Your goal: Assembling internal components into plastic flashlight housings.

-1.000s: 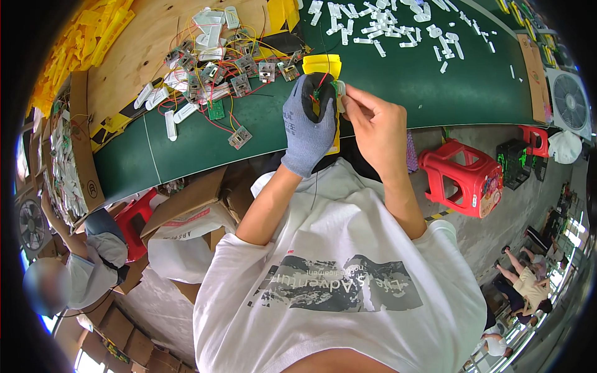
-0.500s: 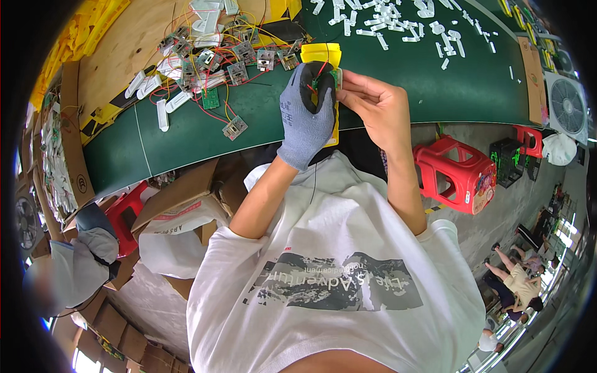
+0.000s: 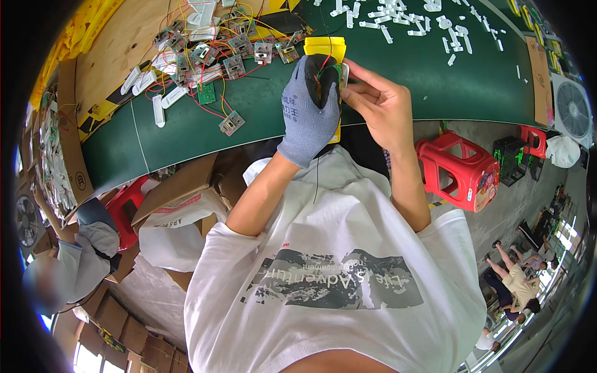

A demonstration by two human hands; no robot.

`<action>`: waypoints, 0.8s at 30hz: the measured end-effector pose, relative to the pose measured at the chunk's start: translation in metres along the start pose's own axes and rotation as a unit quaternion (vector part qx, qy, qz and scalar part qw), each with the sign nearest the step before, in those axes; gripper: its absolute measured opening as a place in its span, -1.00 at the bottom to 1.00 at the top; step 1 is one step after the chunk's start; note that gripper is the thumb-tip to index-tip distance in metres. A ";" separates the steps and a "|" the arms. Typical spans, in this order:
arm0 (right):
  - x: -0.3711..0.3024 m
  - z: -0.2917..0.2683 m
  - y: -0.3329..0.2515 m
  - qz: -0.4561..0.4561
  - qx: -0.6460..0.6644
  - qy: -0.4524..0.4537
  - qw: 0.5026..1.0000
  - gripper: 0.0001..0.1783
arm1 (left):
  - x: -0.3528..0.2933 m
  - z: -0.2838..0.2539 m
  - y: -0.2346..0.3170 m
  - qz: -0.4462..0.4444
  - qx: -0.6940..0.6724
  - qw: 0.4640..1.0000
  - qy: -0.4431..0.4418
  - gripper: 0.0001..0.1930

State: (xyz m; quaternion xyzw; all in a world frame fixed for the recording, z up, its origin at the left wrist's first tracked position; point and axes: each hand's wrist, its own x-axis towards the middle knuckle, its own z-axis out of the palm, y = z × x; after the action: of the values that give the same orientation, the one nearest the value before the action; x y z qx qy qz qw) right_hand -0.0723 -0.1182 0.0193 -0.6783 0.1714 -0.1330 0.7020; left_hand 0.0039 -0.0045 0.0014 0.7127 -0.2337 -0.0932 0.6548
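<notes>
My left hand (image 3: 311,112), in a grey-blue glove with dark palm and fingertips, is closed around a green circuit board (image 3: 336,76) with a red wire on it. The glove hides most of the board. Bare, my right hand (image 3: 380,105) pinches a small whitish plastic piece (image 3: 344,74) against the board's right edge, between thumb and forefinger. Behind and under both hands stands a yellow plastic piece (image 3: 325,46), partly covered by the glove. A thin dark wire hangs below the left wrist.
Several wired circuit boards (image 3: 233,65) and white plastic housings (image 3: 158,110) lie heaped at left on the green table (image 3: 404,74). Small white plastic parts (image 3: 398,18) are scattered at the far side. Red stools (image 3: 457,171) and a cardboard box (image 3: 174,193) stand below the table's near edge.
Both hands have stayed together at the board, with only a slight shift. The whitish piece at its right edge shows more plainly now. The whole view has moved a little.
</notes>
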 end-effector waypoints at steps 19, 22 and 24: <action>0.004 -0.005 -0.003 0.032 0.007 0.003 0.999 -0.55 | 0.001 0.000 -0.003 0.012 0.012 1.000 -0.010 -0.79; 0.007 -0.008 -0.004 0.032 0.011 -0.002 0.999 -0.58 | 0.002 -0.003 -0.001 -0.005 -0.049 0.999 -0.016 -0.80; 0.011 -0.013 -0.005 0.035 0.027 -0.013 0.999 -0.61 | 0.002 -0.003 0.001 0.008 -0.035 0.999 -0.016 -0.81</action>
State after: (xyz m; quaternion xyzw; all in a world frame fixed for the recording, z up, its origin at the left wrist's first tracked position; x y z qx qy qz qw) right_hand -0.0676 -0.1353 0.0230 -0.6544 0.1827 -0.1040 0.7263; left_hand 0.0065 -0.0029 0.0028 0.6856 -0.2467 -0.1079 0.6763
